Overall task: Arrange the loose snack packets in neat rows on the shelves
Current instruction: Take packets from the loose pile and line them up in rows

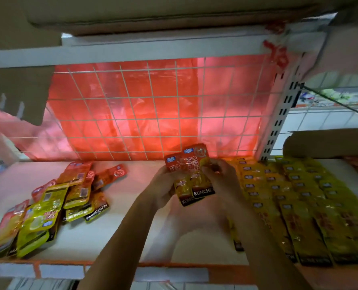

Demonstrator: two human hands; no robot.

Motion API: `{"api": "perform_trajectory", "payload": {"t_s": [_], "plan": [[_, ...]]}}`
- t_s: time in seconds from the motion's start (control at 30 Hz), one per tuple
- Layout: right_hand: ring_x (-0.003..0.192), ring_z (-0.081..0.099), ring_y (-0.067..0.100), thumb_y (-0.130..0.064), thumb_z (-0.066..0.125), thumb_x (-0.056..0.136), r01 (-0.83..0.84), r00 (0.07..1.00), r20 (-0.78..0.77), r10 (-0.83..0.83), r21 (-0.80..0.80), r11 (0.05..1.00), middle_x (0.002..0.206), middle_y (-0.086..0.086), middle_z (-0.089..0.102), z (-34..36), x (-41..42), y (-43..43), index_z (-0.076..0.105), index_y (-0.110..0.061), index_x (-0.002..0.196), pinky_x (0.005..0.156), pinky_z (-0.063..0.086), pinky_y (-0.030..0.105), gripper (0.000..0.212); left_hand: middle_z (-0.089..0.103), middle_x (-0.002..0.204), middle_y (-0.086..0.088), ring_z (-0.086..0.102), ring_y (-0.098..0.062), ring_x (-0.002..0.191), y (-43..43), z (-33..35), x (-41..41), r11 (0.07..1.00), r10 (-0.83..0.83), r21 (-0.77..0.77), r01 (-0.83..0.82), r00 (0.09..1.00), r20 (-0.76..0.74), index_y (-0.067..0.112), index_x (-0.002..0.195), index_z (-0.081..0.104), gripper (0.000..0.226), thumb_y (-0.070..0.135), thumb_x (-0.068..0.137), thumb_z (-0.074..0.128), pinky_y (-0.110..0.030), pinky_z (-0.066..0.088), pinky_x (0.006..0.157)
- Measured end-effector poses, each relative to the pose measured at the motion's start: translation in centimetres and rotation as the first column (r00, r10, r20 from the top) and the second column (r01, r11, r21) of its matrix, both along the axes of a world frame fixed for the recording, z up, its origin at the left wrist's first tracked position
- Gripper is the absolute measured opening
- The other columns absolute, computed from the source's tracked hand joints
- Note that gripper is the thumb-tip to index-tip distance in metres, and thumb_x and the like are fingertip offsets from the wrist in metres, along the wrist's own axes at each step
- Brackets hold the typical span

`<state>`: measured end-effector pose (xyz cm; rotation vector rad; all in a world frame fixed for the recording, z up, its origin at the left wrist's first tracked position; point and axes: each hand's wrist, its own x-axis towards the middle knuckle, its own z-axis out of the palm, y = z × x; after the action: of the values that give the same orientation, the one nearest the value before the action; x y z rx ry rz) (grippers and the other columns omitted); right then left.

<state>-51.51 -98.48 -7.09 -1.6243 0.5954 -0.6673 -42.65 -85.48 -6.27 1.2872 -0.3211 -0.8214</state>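
Observation:
Both hands hold a small stack of red and yellow snack packets [191, 174] above the middle of the white shelf [132, 206]. My left hand [164, 185] grips the stack's left side. My right hand [219, 176] pinches its right edge. A loose pile of yellow and red packets [48, 206] lies scattered on the shelf's left part. On the right, yellow packets [299, 206] lie in overlapping rows running from the back to the front edge.
A white wire grid [153, 109] backed by red plastic closes the shelf's rear. A slotted metal upright [278, 122] stands at the right rear. An upper shelf [132, 49] with cardboard overhangs. The front edge has an orange strip [69, 263].

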Motion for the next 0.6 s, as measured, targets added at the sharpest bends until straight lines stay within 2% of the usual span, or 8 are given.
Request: {"api": "perform_trajectory", "payload": {"t_s": [0.07,0.17,0.27,0.33,0.4,0.47,0.53,0.6], "plan": [[0.081,0.061,0.016,-0.005,0.068,0.083,0.043,0.999,-0.002,-0.043,0.016,0.999,0.085,-0.001,0.065,0.3,-1.9,-1.9,0.065,-0.021,0.091,0.069,0.050,0.025,0.018,0.072,0.101,-0.013,0.069,-0.027,0.086,-1.9,0.4,-1.0,1.000,-0.008,0.008,0.008,1.000,0.005,0.006,0.109,0.065,0.032,-0.010,0.082,0.056,-0.039,0.056,0.080],[0.092,0.063,0.024,-0.009,0.068,0.083,0.122,0.992,-0.022,-0.122,0.018,0.992,0.092,0.005,0.066,0.5,-4.7,-5.0,0.063,-0.020,0.094,0.082,0.051,0.040,0.016,0.074,0.097,-0.009,0.070,-0.024,0.086,-5.1,0.8,-3.1,0.999,-0.034,-0.028,0.036,0.998,0.044,0.006,0.106,0.067,0.027,-0.005,0.083,0.062,-0.034,0.058,0.076],[0.089,0.060,0.020,-0.013,0.068,0.085,0.162,0.985,-0.052,-0.162,0.010,0.987,0.093,0.003,0.064,0.7,-7.6,-8.4,0.061,-0.018,0.097,0.081,0.049,0.038,0.014,0.075,0.093,-0.009,0.072,-0.020,0.081,-8.7,1.3,-5.9,0.994,-0.056,-0.094,0.061,0.997,0.052,0.006,0.103,0.069,0.024,0.008,0.079,0.067,-0.032,0.059,0.069],[0.079,0.057,0.016,-0.013,0.067,0.086,0.176,0.982,-0.067,-0.177,-0.016,0.984,0.086,0.004,0.062,0.8,-9.6,-10.8,0.063,-0.008,0.100,0.071,0.046,0.033,0.015,0.074,0.094,-0.013,0.072,-0.024,0.079,-11.2,1.3,-8.0,0.997,-0.040,-0.071,0.042,0.999,0.023,0.006,0.101,0.070,0.019,0.010,0.082,0.068,-0.034,0.059,0.064],[0.075,0.054,0.015,-0.015,0.066,0.086,0.196,0.976,-0.086,-0.199,-0.041,0.980,0.084,0.004,0.061,0.9,-11.6,-13.2,0.064,-0.007,0.106,0.067,0.040,0.030,0.021,0.072,0.101,-0.020,0.069,-0.031,0.088,-13.9,1.1,-9.9,1.000,0.016,-0.009,-0.016,0.999,0.041,0.006,0.102,0.070,0.016,0.011,0.087,0.067,-0.046,0.058,0.074],[0.080,0.055,0.016,-0.019,0.065,0.087,0.225,0.967,-0.114,-0.228,-0.039,0.974,0.090,0.003,0.062,1.2,-13.5,-15.3,0.062,-0.010,0.111,0.069,0.039,0.028,0.025,0.070,0.097,-0.021,0.064,-0.032,0.089,-16.6,0.8,-11.8,0.993,0.099,0.048,-0.104,0.990,0.102,0.009,0.095,0.071,0.009,0.012,0.088,0.068,-0.051,0.053,0.080],[0.085,0.059,0.017,-0.021,0.065,0.087,0.260,0.956,-0.129,-0.265,-0.057,0.964,0.093,0.001,0.063,1.3,-15.2,-17.5,0.062,-0.013,0.113,0.073,0.043,0.029,0.027,0.070,0.084,-0.013,0.063,-0.028,0.081,-19.1,0.9,-13.9,0.984,0.167,0.039,-0.174,0.977,0.128,0.012,0.086,0.072,0.005,0.010,0.087,0.068,-0.047,0.051,0.081],[0.091,0.061,0.018,-0.022,0.064,0.086,0.284,0.946,-0.143,-0.292,-0.077,0.956,0.096,0.001,0.065,1.5,-16.9,-19.5,0.063,-0.015,0.110,0.081,0.049,0.035,0.025,0.068,0.075,-0.006,0.062,-0.022,0.072,-21.4,0.8,-15.7,0.975,0.214,0.031,-0.220,0.966,0.146,0.008,0.089,0.072,0.006,0.006,0.088,0.066,-0.039,0.053,0.076]]}}
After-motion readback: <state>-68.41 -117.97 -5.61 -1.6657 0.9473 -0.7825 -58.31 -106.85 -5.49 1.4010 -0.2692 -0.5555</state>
